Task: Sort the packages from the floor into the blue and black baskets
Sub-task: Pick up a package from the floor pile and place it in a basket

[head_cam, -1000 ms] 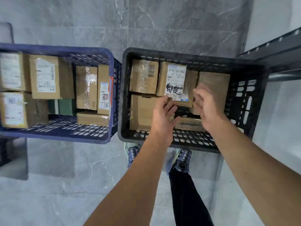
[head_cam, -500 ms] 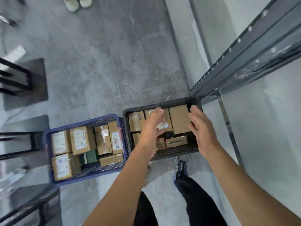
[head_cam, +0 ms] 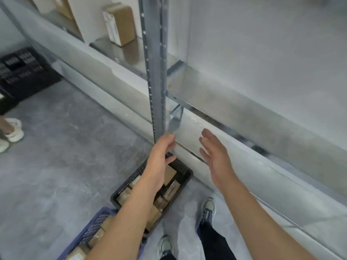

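Black basket (head_cam: 187, 173) holds packages (head_cam: 170, 175); blue basket (head_cam: 96, 220) sits just beside it. Above it, left hand (head_cam: 159, 166) and right hand (head_cam: 216, 156) hang spread, empty. Likely between placements: next, find another floor package.

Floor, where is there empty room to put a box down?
Bare grey floor lies left of the black basket, stretching to the white shoes and the far black crate. The black basket and blue basket are packed with boxes.
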{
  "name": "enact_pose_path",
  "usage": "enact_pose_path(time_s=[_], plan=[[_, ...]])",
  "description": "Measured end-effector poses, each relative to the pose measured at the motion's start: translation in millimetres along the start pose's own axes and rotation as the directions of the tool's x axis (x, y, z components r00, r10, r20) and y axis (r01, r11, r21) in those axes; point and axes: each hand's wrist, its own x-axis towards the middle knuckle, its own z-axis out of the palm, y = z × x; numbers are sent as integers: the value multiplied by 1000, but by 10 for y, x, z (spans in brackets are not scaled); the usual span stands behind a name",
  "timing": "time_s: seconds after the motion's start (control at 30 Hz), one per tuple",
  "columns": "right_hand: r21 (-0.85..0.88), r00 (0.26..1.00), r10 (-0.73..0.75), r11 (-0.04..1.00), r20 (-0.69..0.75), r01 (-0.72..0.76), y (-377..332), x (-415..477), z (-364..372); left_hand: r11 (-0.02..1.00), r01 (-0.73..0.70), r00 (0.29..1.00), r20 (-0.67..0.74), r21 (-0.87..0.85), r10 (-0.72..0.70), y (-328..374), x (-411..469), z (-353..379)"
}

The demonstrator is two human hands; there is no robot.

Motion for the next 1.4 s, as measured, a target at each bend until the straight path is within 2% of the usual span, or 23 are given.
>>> enact_pose_path(time_s=[0.2, 0.43, 0.7, 0.8, 1.1, 1.27, 1.4], plan=[[119, 967, -100, 984, -234, 131, -336, -837, -835, 989, -45, 960, 281, 142, 3, 79, -544, 932], [161, 860, -166, 948, -483, 273, -465, -1844, -1878, 971, -70, 874, 483, 230, -52, -105, -1233, 2011], [191, 702, -156, 901, -695, 389, -200, -3230, -2968, 933, -108, 725, 670, 343, -163, -760, -2304, 3116], [183, 625, -137, 889, -768, 421, 3, -3743, -3360, 912, -140, 638, 739, 385, -214, -1095, -2775, 3502], [161, 402, -46, 870, -914, 466, 694, -5088, -4199, 825, -237, 390, 828, 513, -402, -2100, -4044, 4347], [185, 262, 53, 840, -964, 510, 986, -5610, -4361, 771, -278, 255, 817, 574, -516, -2569, -4541, 4579], [227, 167, 160, 805, -973, 549, 1178, -5883, -4455, 722, -310, 174, 784, 618, -596, -2900, -4799, 4746]])
